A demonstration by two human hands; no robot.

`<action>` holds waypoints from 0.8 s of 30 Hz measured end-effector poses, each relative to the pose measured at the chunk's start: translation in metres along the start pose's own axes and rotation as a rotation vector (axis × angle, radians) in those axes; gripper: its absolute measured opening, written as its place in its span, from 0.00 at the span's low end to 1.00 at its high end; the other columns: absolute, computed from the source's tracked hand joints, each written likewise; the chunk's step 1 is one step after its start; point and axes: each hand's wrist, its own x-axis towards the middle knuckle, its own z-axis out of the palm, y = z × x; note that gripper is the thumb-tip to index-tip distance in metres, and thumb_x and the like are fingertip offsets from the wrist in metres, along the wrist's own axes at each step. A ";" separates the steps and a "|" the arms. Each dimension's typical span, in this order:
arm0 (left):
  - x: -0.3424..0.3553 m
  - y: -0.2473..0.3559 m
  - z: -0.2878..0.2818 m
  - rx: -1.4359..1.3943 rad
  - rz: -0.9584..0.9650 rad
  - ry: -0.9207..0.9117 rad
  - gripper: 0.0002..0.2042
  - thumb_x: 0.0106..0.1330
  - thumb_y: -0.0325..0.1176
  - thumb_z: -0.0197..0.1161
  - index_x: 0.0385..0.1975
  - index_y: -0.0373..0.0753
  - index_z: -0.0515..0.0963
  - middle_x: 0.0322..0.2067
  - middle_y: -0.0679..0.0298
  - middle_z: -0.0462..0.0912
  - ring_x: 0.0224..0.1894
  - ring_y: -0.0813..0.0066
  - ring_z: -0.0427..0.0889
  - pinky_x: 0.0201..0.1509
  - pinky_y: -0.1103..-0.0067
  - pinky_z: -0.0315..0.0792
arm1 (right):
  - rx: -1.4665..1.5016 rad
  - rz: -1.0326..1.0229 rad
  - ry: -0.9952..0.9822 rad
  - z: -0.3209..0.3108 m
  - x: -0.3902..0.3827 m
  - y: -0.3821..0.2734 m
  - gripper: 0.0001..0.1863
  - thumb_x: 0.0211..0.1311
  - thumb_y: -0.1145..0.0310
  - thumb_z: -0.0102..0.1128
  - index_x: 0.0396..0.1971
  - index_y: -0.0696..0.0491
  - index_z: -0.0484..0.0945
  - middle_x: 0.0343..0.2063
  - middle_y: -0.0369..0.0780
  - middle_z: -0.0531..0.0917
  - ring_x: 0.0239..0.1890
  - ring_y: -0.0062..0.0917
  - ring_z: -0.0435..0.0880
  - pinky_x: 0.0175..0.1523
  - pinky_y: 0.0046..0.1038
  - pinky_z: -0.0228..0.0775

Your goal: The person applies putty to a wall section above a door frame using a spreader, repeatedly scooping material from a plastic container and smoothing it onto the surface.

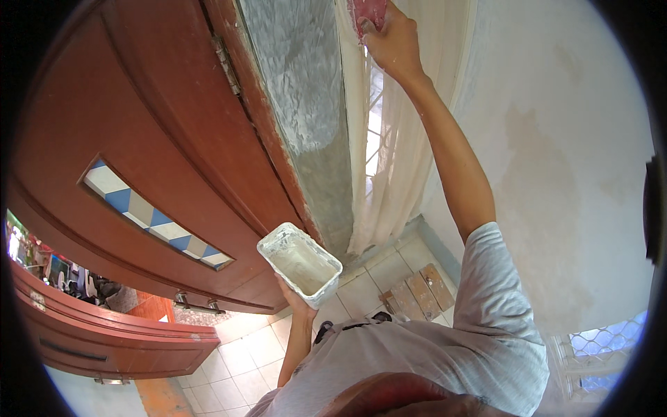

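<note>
My left hand [299, 303] grips a white rectangular plastic tub [325, 292] from beneath and its near side. A pale, putty-like paste [297, 263] lies inside, and dried smears coat the rim. High at the top edge, my right hand [399, 43] is closed around a flat red scraper [369, 11] with whitish residue; its upper end is cut off by the frame. That hand is in front of the curtain, just right of a narrow grey wall strip [302, 76]. The strip's upper part is streaked with whitish coating, while its lower part is plain grey.
A reddish-brown wooden door [160, 132] with a patterned glass panel [153, 215] stands open on the left. A cream curtain [389, 174] hangs beside the strip. Low on the tiled floor [240, 358] is a slatted wooden stool [420, 292]. A patchy pale wall [549, 160] rises on the right.
</note>
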 end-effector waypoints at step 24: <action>0.014 0.008 -0.007 -0.006 -0.048 -0.055 0.35 0.78 0.65 0.43 0.76 0.47 0.61 0.72 0.62 0.68 0.72 0.59 0.70 0.75 0.63 0.66 | 0.017 -0.038 0.047 0.012 -0.028 0.006 0.24 0.73 0.71 0.57 0.65 0.64 0.71 0.54 0.54 0.85 0.57 0.39 0.87 0.60 0.32 0.76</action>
